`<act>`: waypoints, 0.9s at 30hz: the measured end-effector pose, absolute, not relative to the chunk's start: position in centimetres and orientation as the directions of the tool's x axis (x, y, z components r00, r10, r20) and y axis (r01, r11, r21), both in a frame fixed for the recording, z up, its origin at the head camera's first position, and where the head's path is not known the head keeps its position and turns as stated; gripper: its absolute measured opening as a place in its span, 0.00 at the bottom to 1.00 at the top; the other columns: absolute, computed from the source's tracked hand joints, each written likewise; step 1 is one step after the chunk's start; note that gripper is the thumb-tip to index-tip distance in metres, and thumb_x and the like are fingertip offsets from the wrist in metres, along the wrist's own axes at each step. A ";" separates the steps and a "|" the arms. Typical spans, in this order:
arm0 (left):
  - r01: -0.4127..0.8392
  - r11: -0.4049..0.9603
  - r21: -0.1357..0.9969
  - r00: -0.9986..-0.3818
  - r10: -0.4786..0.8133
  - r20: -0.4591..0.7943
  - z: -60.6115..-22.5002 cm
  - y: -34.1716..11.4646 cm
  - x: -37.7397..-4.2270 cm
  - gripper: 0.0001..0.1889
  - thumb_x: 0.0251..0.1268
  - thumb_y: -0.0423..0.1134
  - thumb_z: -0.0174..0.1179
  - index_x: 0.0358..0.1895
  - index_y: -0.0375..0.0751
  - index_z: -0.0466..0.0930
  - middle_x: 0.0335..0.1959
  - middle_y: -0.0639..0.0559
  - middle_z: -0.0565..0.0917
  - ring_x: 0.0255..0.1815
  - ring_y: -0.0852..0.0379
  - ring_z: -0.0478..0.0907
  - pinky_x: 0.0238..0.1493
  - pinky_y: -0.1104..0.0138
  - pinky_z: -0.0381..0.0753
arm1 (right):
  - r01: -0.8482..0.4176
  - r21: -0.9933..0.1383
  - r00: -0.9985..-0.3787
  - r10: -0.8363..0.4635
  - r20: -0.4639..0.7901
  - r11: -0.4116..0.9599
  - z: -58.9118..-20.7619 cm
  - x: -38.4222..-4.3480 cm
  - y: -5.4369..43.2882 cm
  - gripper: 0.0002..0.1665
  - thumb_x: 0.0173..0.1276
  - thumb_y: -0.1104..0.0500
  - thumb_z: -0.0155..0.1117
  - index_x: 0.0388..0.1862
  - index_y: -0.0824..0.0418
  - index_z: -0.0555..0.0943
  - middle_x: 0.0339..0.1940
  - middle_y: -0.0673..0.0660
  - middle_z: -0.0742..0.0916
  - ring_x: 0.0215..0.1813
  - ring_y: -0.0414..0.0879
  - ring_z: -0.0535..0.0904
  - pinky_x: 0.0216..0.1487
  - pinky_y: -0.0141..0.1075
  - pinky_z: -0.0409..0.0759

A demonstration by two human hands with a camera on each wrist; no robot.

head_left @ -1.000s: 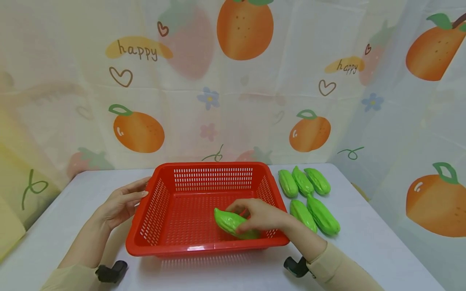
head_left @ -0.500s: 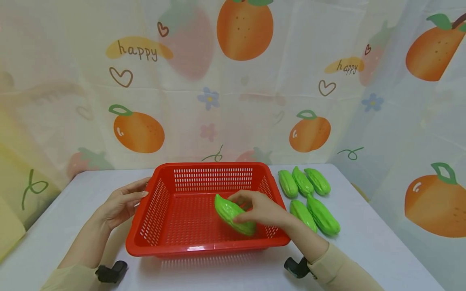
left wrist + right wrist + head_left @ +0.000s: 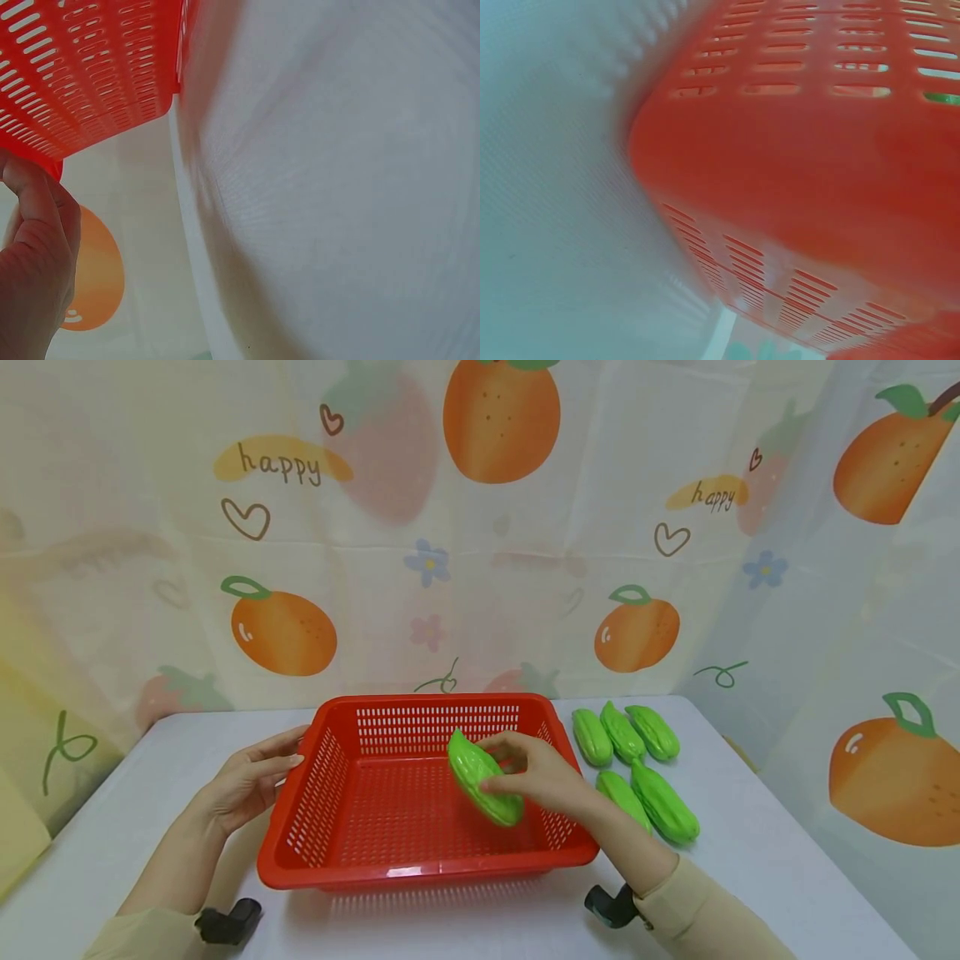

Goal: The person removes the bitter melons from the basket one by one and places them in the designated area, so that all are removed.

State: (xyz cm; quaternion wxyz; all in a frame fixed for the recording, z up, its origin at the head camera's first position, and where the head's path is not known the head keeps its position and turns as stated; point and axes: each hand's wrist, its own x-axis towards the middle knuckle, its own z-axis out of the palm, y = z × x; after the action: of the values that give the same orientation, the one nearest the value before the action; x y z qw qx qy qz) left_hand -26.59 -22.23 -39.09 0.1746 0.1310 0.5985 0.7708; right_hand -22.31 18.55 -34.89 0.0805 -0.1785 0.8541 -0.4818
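Note:
In the head view, a red plastic basket (image 3: 408,872) with slotted walls stands on the white table. My left hand (image 3: 251,779) grips its left rim, thumb on top. The left wrist view shows this hand (image 3: 36,247) at the basket's edge (image 3: 97,67). Over the right half of the basket, my right hand (image 3: 534,777) holds a bright green bitter melon (image 3: 477,772) between thumb and fingers, its pointed end up and leftward. The right wrist view is filled by the outer corner of the basket (image 3: 780,161); the right hand is hidden there.
Several more bitter melons lie on the table right of the basket, among them a long one (image 3: 666,802) and one at the back (image 3: 654,732). A fruit-printed curtain (image 3: 480,568) hangs behind the table (image 3: 765,860).
My right hand has raised the bitter melon from low in the basket and tilted its pointed end further up. The left hand stays at the rim.

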 end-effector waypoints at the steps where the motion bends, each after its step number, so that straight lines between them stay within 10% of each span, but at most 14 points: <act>1: -0.112 -0.220 0.969 -0.905 0.425 -0.008 -39.1 -22.2 -26.6 0.20 0.76 0.32 0.47 0.59 0.60 0.80 0.49 0.62 0.87 0.45 0.61 0.88 0.45 0.65 0.88 | -0.223 -0.855 -0.926 -0.376 0.035 0.469 -34.8 -22.3 18.6 0.29 0.60 0.51 0.73 0.61 0.49 0.78 0.53 0.54 0.86 0.49 0.46 0.82 0.46 0.36 0.82; 27: -0.102 -0.206 0.973 -0.908 0.419 -0.006 -39.1 -22.2 -26.6 0.20 0.76 0.32 0.48 0.60 0.60 0.80 0.49 0.63 0.87 0.45 0.61 0.87 0.46 0.65 0.87 | -0.215 -0.900 -0.941 -0.327 0.087 0.378 -31.5 -20.9 21.3 0.29 0.63 0.54 0.69 0.64 0.50 0.75 0.56 0.58 0.83 0.52 0.50 0.81 0.49 0.38 0.82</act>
State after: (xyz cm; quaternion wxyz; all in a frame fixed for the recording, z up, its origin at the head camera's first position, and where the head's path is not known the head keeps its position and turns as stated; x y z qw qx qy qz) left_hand -26.56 -22.17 -39.08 0.1699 0.1305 0.6066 0.7656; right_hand -20.89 21.26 -31.54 0.0527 -0.1637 0.8285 -0.5329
